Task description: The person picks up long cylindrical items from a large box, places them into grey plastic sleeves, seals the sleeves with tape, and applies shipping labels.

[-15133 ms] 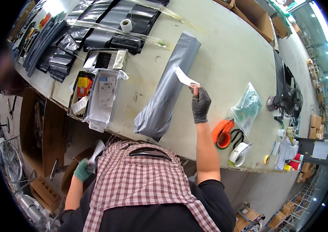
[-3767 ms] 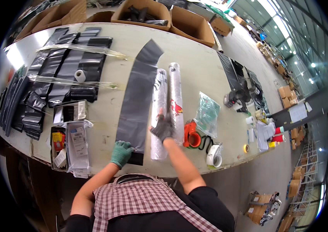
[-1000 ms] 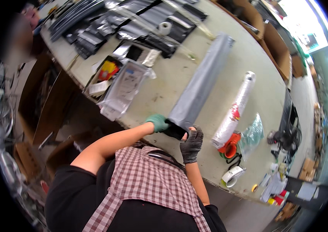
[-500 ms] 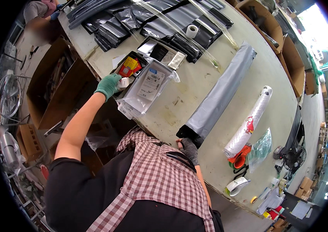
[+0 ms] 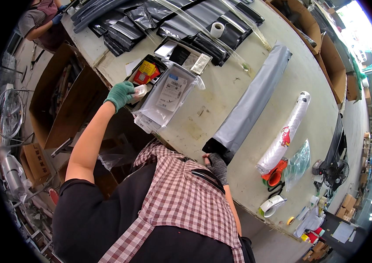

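My left hand [image 5: 121, 94], in a green glove, is closed on a small white block [image 5: 140, 91] with print on it, at the near side of an open box [image 5: 153, 86] holding red and yellow packets [image 5: 145, 72]. Next to it stands a grey plastic bin [image 5: 181, 97] with a label sheet [image 5: 171, 92] inside. My right hand [image 5: 217, 167], in a dark grey glove with bare fingertips, is beside the dark near end of a long grey wrapped package [image 5: 251, 103]. Most of its fingers are hidden, and whether it grips the package cannot be made out.
Right of the package lie a white film roll [image 5: 284, 131], an orange-handled tool [image 5: 275, 173], a clear bag [image 5: 297, 164] and a tape roll [image 5: 272, 206]. Black plastic bags [image 5: 194, 26] cover the table's far side. A cardboard box [image 5: 58, 101] stands left; another person [image 5: 41, 24] is behind it.
My left hand has drawn slightly left and back with the white block. My right hand stays beside the package end. The other person has straightened up, and the view has shifted a little.
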Action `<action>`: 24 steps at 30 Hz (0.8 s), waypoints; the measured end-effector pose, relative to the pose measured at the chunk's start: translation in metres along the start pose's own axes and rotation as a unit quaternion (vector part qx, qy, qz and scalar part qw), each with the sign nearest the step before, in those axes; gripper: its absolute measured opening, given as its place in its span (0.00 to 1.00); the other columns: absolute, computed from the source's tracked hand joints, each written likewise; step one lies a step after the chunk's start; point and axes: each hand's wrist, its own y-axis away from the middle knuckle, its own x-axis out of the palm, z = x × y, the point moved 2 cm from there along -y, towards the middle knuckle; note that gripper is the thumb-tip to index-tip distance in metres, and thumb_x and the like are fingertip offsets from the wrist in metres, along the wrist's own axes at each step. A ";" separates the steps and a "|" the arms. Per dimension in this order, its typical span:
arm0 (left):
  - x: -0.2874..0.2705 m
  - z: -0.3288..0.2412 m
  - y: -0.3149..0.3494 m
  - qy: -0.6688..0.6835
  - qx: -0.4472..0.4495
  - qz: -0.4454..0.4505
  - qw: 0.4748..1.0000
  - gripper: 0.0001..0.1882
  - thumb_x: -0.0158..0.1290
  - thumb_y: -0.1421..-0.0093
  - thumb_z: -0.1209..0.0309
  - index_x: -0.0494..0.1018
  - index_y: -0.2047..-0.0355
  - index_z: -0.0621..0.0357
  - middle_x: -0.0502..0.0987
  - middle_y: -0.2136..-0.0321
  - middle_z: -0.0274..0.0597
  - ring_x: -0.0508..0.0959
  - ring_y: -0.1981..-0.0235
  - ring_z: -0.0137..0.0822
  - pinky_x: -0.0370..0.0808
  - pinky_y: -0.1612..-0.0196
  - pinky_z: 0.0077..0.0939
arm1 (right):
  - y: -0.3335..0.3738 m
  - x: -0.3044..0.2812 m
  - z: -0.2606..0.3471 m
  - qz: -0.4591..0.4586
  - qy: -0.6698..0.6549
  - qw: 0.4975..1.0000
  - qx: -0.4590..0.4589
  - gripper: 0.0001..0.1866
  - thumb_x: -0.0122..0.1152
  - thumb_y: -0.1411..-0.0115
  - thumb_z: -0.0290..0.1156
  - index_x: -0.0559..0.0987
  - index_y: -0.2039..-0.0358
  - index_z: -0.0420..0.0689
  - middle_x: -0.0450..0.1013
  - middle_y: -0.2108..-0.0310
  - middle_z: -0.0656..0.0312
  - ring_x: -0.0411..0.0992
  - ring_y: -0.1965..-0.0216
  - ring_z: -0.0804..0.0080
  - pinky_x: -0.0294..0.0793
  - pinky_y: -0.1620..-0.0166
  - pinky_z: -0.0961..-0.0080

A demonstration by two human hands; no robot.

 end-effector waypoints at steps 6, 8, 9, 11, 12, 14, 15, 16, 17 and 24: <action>-0.002 -0.003 -0.002 -0.043 0.046 0.001 0.998 0.05 0.60 0.51 0.75 0.77 0.73 0.60 0.74 0.74 0.41 0.75 0.71 0.40 0.72 0.64 0.29 | 0.002 -0.002 0.004 0.000 -0.015 1.000 0.006 0.06 0.56 0.44 0.30 0.77 0.67 0.45 0.73 0.68 0.53 0.73 0.65 0.55 0.73 0.61 0.66; -0.001 -0.005 -0.003 -0.037 0.051 -0.010 0.998 0.04 0.59 0.51 0.76 0.77 0.73 0.59 0.74 0.73 0.41 0.75 0.72 0.40 0.72 0.65 0.30 | 0.002 -0.003 0.005 0.000 -0.018 1.000 0.008 0.06 0.56 0.44 0.30 0.77 0.66 0.45 0.73 0.68 0.53 0.73 0.65 0.55 0.73 0.61 0.66; -0.001 -0.004 -0.004 -0.035 0.012 -0.020 0.999 0.04 0.59 0.51 0.76 0.77 0.73 0.59 0.74 0.73 0.41 0.75 0.72 0.39 0.72 0.66 0.29 | 0.003 -0.003 0.005 0.003 -0.018 1.000 0.013 0.06 0.56 0.43 0.30 0.77 0.66 0.45 0.73 0.68 0.52 0.73 0.65 0.55 0.73 0.60 0.66; 0.003 -0.011 -0.007 -0.027 -0.060 -0.036 0.997 0.05 0.59 0.51 0.77 0.76 0.72 0.59 0.74 0.73 0.42 0.75 0.73 0.38 0.72 0.67 0.29 | 0.003 -0.009 0.010 0.012 -0.028 0.999 0.023 0.07 0.56 0.43 0.30 0.77 0.65 0.44 0.74 0.67 0.52 0.73 0.64 0.54 0.72 0.60 0.67; 0.005 -0.016 -0.007 0.008 -0.095 -0.045 0.994 0.07 0.59 0.52 0.78 0.76 0.71 0.59 0.75 0.73 0.42 0.76 0.73 0.37 0.73 0.67 0.27 | 0.001 -0.013 0.015 0.018 -0.039 0.999 0.028 0.07 0.55 0.43 0.30 0.77 0.65 0.44 0.74 0.67 0.52 0.73 0.64 0.54 0.72 0.60 0.67; 0.008 -0.024 -0.004 -0.029 -0.056 -0.057 0.996 0.08 0.59 0.52 0.77 0.75 0.70 0.60 0.76 0.71 0.43 0.76 0.73 0.38 0.74 0.66 0.26 | -0.009 -0.027 0.039 0.015 -0.075 0.997 0.023 0.08 0.55 0.43 0.30 0.77 0.64 0.43 0.74 0.66 0.52 0.73 0.63 0.55 0.72 0.59 0.67; 0.017 -0.022 -0.003 -0.011 -0.068 -0.052 0.996 0.10 0.61 0.53 0.75 0.75 0.68 0.59 0.76 0.69 0.44 0.77 0.71 0.40 0.74 0.64 0.28 | -0.006 -0.031 0.042 0.004 -0.075 0.997 0.026 0.08 0.54 0.42 0.30 0.77 0.64 0.42 0.74 0.66 0.52 0.73 0.63 0.55 0.72 0.59 0.67; 0.021 -0.016 -0.006 -0.049 -0.055 -0.049 0.996 0.12 0.61 0.54 0.74 0.75 0.68 0.59 0.76 0.69 0.45 0.77 0.71 0.41 0.74 0.64 0.29 | -0.009 -0.033 0.045 -0.007 -0.078 0.997 0.019 0.08 0.54 0.42 0.29 0.77 0.64 0.42 0.74 0.66 0.52 0.73 0.63 0.55 0.72 0.59 0.67; 0.022 -0.010 -0.009 -0.090 -0.043 -0.046 0.994 0.13 0.62 0.56 0.74 0.75 0.67 0.59 0.76 0.68 0.45 0.77 0.70 0.42 0.74 0.63 0.30 | -0.010 -0.032 0.045 -0.010 -0.077 0.997 0.027 0.08 0.54 0.42 0.29 0.77 0.63 0.42 0.74 0.66 0.52 0.73 0.63 0.55 0.72 0.59 0.67; 0.009 -0.014 -0.016 -0.103 -0.007 0.011 0.995 0.18 0.64 0.60 0.72 0.75 0.66 0.58 0.76 0.68 0.46 0.77 0.67 0.46 0.74 0.61 0.32 | 0.009 -0.008 0.015 0.042 -0.075 0.995 0.050 0.10 0.54 0.41 0.31 0.77 0.61 0.42 0.74 0.66 0.53 0.74 0.64 0.60 0.72 0.59 0.71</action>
